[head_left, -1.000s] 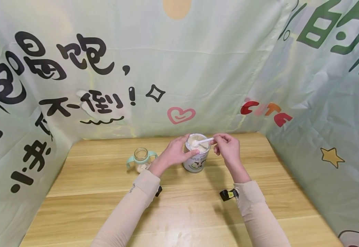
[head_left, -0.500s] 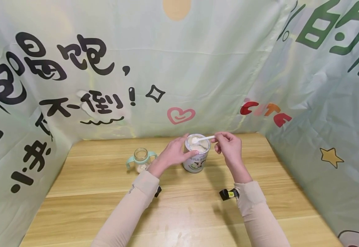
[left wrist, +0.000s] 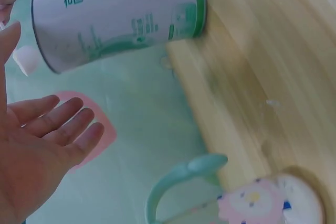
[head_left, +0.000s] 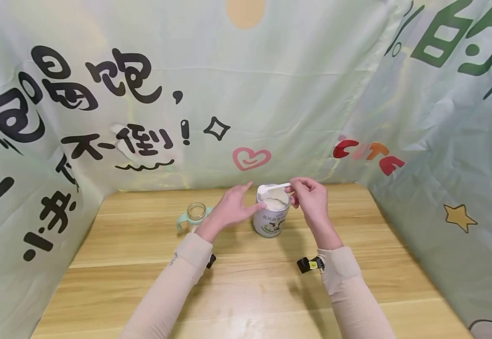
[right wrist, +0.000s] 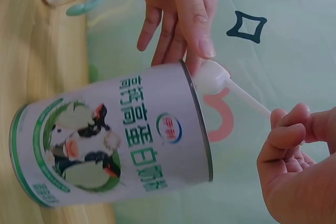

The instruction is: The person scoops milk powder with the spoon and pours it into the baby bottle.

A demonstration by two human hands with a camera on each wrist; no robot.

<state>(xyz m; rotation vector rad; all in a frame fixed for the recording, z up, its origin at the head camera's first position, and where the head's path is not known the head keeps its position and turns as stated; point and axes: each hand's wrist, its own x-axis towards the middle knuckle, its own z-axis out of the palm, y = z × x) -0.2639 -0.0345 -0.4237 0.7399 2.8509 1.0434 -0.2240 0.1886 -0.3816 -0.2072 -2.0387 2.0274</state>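
Observation:
The milk powder can (head_left: 269, 222), white with a cow picture, stands upright without a lid at the back of the table. Pale powder (head_left: 274, 202) shows inside it. My right hand (head_left: 312, 198) pinches the handle of a white scoop (right wrist: 212, 77), whose bowl is up at the can's rim. On the can's left, my left hand (head_left: 231, 207) is open with fingers spread. In the left wrist view its fingers (left wrist: 71, 124) are apart from the can. Nearest to my left wrist is a baby bottle (head_left: 196, 212) with mint handles and an open top, partly hidden by that wrist.
A wooden table (head_left: 246, 292) carries the can and bottle. Pale green printed cloth (head_left: 280, 113) rises along its back and both sides. Black cameras, such as the right wrist camera (head_left: 303, 265), are strapped at my wrists.
My left hand has let go of the can and moved slightly left, covering more of the bottle. The scoop has risen from the powder to the rim in my right hand.

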